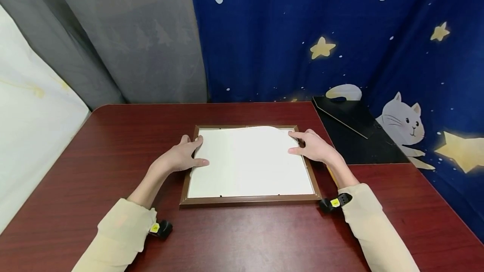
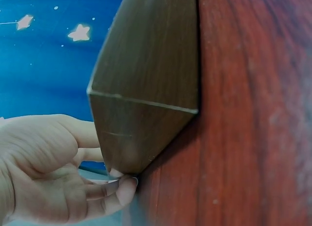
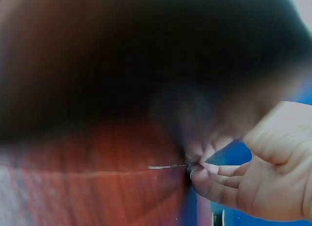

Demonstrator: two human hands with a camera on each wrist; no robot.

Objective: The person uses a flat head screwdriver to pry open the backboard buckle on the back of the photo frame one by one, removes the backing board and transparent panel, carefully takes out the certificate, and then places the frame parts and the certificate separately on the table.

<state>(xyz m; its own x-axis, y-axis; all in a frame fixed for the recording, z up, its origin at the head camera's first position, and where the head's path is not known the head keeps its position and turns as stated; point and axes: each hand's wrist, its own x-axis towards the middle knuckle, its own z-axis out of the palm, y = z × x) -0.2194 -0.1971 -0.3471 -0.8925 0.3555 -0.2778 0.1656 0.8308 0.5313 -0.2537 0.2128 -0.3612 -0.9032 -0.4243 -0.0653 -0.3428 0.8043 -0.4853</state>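
Note:
A brown wooden picture frame (image 1: 249, 201) lies on the table with a white sheet (image 1: 251, 163) inside it. The sheet's far edge bows up over the far rail. At the left side my left hand (image 1: 179, 154) grips the frame, its thumb laid over the rail onto the sheet. In the left wrist view, fingertips (image 2: 127, 187) curl against the outer side of the frame, beyond its near corner. My right hand (image 1: 314, 146) holds the opposite side, thumb and forefinger tips on the sheet's right margin. A dark blur covers much of the right wrist view.
Beyond the right hand, a flat black panel (image 1: 382, 148) rests at the table's right edge, with another black piece (image 1: 342, 116) on it. The reddish-brown table (image 1: 242, 238) is backed by a grey and a blue starry curtain (image 1: 272, 45).

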